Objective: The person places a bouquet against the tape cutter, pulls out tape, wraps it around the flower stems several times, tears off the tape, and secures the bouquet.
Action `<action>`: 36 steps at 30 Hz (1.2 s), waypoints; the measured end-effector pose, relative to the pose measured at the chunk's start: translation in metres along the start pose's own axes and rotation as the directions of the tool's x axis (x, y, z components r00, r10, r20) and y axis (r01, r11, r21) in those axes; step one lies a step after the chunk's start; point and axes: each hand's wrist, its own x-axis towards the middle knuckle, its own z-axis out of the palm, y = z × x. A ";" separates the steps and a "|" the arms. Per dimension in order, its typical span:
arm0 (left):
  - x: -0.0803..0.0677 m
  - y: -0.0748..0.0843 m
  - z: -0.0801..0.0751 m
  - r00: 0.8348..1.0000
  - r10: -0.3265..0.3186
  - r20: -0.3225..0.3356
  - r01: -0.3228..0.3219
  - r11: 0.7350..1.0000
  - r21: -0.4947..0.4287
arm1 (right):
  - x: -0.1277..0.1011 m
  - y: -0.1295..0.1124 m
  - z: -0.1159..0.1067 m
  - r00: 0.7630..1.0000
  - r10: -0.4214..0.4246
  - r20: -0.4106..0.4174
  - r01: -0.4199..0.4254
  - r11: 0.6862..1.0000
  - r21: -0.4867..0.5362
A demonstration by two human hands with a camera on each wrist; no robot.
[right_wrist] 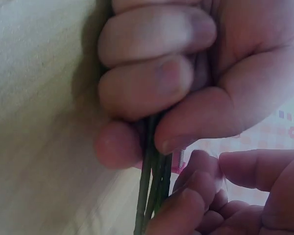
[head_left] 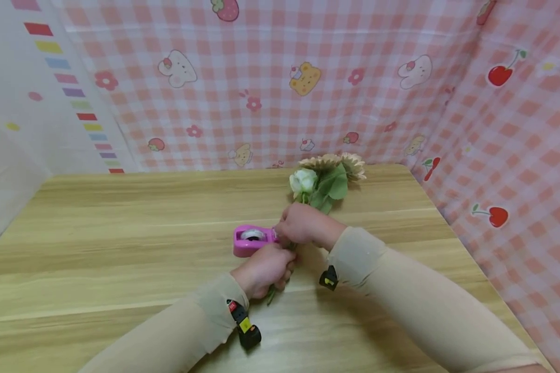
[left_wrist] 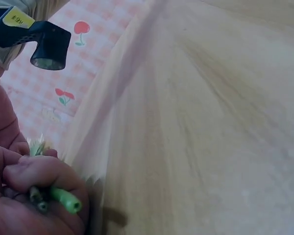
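A pink tape dispenser (head_left: 251, 240) sits mid-tabletop (head_left: 98, 248); left of it and in front of it the wooden surface lies bare, leaving wide room for a hand to pass. Just right of the dispenser, both hands and a bunch of flowers (head_left: 324, 178) block the way. Beyond it, a pink checked cloth wall (head_left: 261, 77) closes off the tabletop's far edge and right side.

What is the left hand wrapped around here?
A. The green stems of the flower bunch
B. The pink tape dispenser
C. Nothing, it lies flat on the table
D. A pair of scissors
A: the left hand curls round the green stems, whose cut ends poke out of its grip, while the pink tape dispenser lies beside it on the table.
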 end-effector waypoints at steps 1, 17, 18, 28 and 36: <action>0.000 0.001 0.000 1.000 0.000 0.004 0.000 1.000 -0.015 | -0.001 0.000 0.000 1.000 -0.002 0.003 0.001 1.000 0.022; 0.005 0.001 -0.002 0.998 0.024 0.061 -0.016 0.992 -0.129 | -0.009 0.010 0.005 0.997 0.046 0.063 -0.064 0.942 0.330; 0.004 0.001 -0.001 0.998 0.024 0.054 -0.017 0.992 -0.121 | -0.008 0.011 0.006 0.997 0.047 0.061 -0.065 0.940 0.335; 0.003 -0.005 -0.001 1.000 0.003 0.004 -0.003 0.997 -0.080 | -0.007 0.013 0.008 0.995 0.077 0.056 -0.093 0.923 0.374; 0.002 -0.006 -0.001 1.000 0.006 -0.012 -0.008 0.990 -0.138 | -0.009 0.017 0.010 0.996 0.067 0.052 -0.083 0.898 0.431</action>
